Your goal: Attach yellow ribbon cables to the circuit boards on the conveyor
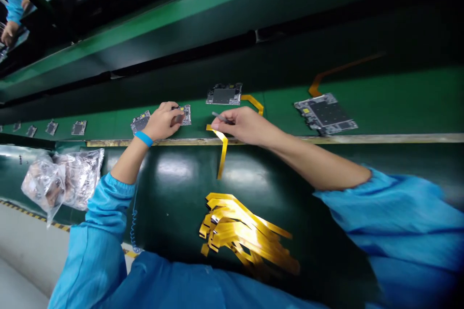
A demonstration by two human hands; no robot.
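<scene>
My left hand, with a blue band at its wrist, is closed on a circuit board on the green belt, its fingers covering much of it. Another board lies partly behind that hand. In my right hand is a short grey stick-like tool, pinched between thumb and fingers. An orange flex cable runs from under the same fingertips, bending down over the belt's edge. Just beyond, a board has a flex cable at its right side.
A pile of orange flex cables lies on the green bench before me. Plastic bags sit at left. Further boards lie along the belt. A raised green rail runs behind; a co-worker's hand shows top left.
</scene>
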